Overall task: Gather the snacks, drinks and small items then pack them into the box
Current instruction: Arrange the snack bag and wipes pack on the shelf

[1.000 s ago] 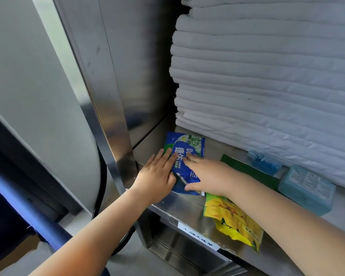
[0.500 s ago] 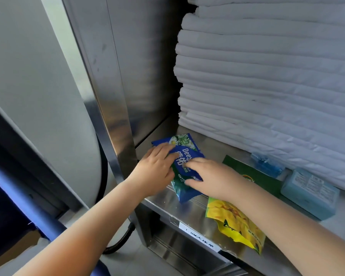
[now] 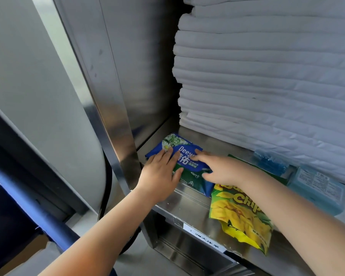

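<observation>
Cardboard of brown colour [image 3: 18, 253] shows in the bottom left corner, under a blue round bar [image 3: 28, 198]. A black cable [image 3: 107, 176] hangs beside the shiny steel cabinet post [image 3: 116, 136]. The left hand [image 3: 159, 176] lies flat on the blue and green soft wipes pack [image 3: 187, 163], with its fingers straight and its thumb at the near edge of the pack. The pack lies at the left end of the steel shelf [image 3: 187, 205]. The right hand [image 3: 221, 170] presses on the right part of the pack with its fingers spread, not curled round it. To the right lie a yellow chips bag [image 3: 239, 214], a flat green packet [image 3: 267, 171], a small clear blue packet [image 3: 271, 164] and a light blue rectangular box [image 3: 317, 188]. Behind them stands a tall stack of white folded linens [image 3: 267, 76].
</observation>
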`<state>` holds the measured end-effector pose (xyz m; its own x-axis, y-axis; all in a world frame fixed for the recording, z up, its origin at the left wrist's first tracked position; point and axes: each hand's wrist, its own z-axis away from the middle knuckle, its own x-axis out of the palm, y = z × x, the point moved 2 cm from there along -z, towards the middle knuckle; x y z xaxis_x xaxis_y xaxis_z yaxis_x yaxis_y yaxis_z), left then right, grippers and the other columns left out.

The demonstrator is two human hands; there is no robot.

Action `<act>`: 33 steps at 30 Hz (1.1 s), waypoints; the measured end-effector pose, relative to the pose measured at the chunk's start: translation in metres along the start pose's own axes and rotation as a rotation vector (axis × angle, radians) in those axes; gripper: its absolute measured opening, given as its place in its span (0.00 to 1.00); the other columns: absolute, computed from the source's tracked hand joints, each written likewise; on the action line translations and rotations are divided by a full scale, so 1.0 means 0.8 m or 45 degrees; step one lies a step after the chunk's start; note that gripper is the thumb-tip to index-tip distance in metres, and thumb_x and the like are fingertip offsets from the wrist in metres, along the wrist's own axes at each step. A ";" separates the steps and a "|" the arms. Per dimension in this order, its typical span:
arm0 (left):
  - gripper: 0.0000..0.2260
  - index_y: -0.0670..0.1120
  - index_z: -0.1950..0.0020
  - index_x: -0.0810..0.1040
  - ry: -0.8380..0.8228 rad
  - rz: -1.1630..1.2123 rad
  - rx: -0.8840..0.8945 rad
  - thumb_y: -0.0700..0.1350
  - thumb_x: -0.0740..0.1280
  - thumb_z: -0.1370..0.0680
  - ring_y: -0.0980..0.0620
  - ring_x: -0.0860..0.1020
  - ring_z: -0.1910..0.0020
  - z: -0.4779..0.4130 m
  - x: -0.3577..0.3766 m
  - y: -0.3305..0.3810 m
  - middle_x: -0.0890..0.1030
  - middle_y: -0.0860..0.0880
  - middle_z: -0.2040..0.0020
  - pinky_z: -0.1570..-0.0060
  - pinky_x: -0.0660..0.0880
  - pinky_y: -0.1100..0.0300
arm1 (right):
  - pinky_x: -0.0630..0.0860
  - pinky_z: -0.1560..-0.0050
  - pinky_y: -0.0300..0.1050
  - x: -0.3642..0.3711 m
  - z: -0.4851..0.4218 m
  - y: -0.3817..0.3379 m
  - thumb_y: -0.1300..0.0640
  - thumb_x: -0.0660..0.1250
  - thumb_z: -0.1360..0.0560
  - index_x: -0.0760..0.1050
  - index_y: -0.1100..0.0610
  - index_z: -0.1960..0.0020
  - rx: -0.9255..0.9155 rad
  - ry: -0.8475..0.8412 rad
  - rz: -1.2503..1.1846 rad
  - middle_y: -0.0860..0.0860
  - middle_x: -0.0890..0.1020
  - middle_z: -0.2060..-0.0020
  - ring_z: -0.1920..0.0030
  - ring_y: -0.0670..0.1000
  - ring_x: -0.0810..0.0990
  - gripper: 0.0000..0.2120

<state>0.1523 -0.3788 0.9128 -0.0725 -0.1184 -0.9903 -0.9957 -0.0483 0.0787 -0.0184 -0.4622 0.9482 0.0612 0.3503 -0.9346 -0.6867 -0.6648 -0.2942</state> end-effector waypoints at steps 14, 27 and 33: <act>0.28 0.53 0.23 0.45 -0.164 0.064 0.121 0.62 0.46 0.20 0.54 0.41 0.24 -0.013 0.006 -0.019 0.46 0.52 0.22 0.28 0.37 0.56 | 0.64 0.29 0.50 0.015 0.013 -0.001 0.42 0.65 0.25 0.49 0.45 0.23 -0.011 -0.070 0.123 0.45 0.47 0.23 0.24 0.51 0.54 0.38; 0.25 0.53 0.25 0.37 -0.001 -0.073 0.164 0.57 0.45 0.19 0.49 0.40 0.24 0.023 0.016 0.007 0.45 0.49 0.22 0.26 0.41 0.50 | 0.57 0.28 0.47 0.026 -0.003 0.013 0.49 0.55 0.19 0.52 0.46 0.23 -0.249 0.115 0.107 0.45 0.52 0.23 0.24 0.49 0.51 0.26; 0.24 0.51 0.22 0.46 0.069 -0.012 0.021 0.53 0.48 0.18 0.46 0.45 0.24 0.023 0.017 0.018 0.50 0.47 0.22 0.28 0.39 0.52 | 0.40 0.26 0.48 0.032 -0.029 0.015 0.45 0.44 0.18 0.38 0.50 0.23 -0.239 -0.088 0.326 0.48 0.39 0.23 0.25 0.47 0.36 0.28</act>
<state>0.1355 -0.3627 0.8985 -0.0604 -0.1717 -0.9833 -0.9972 -0.0332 0.0671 -0.0082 -0.4765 0.9160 -0.1499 0.1961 -0.9691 -0.5273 -0.8449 -0.0894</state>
